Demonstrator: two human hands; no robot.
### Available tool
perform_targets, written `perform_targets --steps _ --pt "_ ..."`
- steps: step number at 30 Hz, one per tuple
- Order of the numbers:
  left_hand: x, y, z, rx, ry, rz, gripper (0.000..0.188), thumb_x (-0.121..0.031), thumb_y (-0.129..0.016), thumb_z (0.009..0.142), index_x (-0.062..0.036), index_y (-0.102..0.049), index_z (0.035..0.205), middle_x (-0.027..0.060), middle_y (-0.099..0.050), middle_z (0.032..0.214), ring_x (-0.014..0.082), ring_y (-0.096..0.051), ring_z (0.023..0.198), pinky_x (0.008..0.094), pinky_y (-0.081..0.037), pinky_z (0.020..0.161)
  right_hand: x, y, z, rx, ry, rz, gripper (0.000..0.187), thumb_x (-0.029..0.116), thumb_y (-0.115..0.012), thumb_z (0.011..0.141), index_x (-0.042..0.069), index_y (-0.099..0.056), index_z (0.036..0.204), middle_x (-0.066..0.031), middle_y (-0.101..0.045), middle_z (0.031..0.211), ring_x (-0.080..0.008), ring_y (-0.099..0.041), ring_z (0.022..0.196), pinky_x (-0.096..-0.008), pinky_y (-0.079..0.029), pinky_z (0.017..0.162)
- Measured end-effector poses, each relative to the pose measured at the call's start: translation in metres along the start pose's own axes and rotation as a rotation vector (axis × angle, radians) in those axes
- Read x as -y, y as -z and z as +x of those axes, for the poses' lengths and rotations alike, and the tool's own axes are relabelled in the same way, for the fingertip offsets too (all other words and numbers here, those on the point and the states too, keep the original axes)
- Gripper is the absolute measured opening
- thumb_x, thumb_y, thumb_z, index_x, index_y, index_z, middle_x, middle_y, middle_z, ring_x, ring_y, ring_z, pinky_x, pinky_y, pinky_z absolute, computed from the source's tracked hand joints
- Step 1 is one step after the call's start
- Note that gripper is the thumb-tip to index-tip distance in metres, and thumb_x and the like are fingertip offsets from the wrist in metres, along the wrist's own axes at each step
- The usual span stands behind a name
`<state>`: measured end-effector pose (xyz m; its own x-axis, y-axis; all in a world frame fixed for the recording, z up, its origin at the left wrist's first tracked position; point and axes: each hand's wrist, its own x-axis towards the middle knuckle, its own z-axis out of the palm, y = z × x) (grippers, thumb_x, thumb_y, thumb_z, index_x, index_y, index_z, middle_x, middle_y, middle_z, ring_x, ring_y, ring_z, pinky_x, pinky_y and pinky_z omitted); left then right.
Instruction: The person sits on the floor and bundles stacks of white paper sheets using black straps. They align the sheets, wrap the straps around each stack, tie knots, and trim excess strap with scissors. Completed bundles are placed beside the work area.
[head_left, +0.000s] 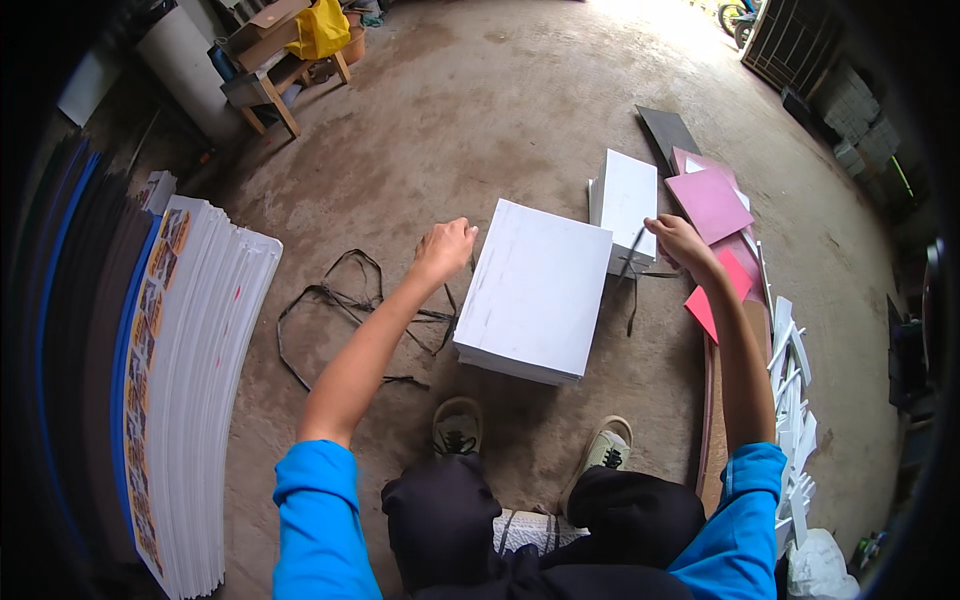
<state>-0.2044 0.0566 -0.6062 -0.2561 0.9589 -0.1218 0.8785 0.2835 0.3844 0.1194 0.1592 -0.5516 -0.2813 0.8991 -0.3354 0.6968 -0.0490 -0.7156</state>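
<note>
A thick stack of white paper sheets lies on the floor in front of my shoes. At its left far corner my left hand is closed, with a strand of black cord showing just below the fingers. My right hand, beyond the right edge of the stack, pinches a dark strand that hangs down from the fingertips. Behind it stands a narrower white stack, with black cord about its near end. More black cord lies in loose loops left of the big stack.
Long upright white sheets line the left side. Pink sheets, a dark board and white offcuts lie at the right. A wooden bench with a yellow bag stands far left.
</note>
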Motion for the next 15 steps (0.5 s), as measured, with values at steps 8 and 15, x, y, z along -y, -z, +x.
perform_targets --steps 8,15 --pt "-0.027 -0.034 0.007 0.27 -0.038 -0.562 0.018 -0.023 -0.062 0.077 -0.0103 -0.071 0.085 0.007 -0.066 0.092 0.0191 -0.06 0.09 0.031 -0.044 0.083 0.063 -0.083 -0.021 0.412 0.078 0.354 0.029 0.004 -0.035 0.085 -0.003 -0.055 0.104 -0.0011 -0.047 0.068 -0.0065 -0.039 0.046 -0.0204 -0.032 0.039" --pt "-0.026 -0.031 0.001 0.328 0.146 -1.071 0.017 -0.005 -0.061 0.079 0.0019 -0.063 0.094 0.0083 -0.064 0.084 0.0117 -0.062 0.074 0.0211 -0.051 0.066 0.063 -0.142 0.003 0.371 0.105 0.291 0.052 0.003 -0.053 0.082 0.009 -0.037 0.131 -0.0074 -0.059 0.074 -0.0154 -0.062 0.053 -0.0225 -0.044 0.041"
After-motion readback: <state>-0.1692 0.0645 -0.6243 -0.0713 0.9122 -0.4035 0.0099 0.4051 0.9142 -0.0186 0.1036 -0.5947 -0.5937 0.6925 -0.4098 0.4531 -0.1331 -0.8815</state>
